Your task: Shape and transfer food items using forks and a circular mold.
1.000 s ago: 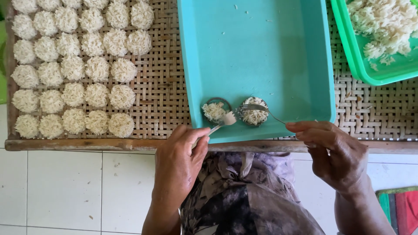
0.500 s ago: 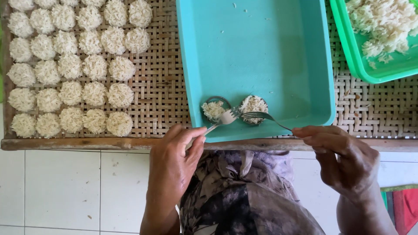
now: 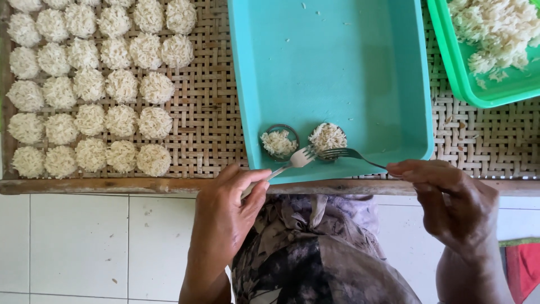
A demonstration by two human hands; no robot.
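Gripping two metal forks (image 3: 298, 159) in both hands (image 3: 228, 211), tines lying beside two noodle-filled round metal ring moulds (image 3: 328, 138) inside the near turquoise plastic tray (image 3: 337, 67).

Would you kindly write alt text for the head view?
The left hand and right hand each hold a metal fork over two round metal ring moulds of white noodles in a turquoise plastic tray.

Two metal forks (image 3: 301, 157) (image 3: 349, 153) lay tines-inward beside two small ring moulds (image 3: 279, 139) (image 3: 328, 138), apparently filled with pale noodle shreds.
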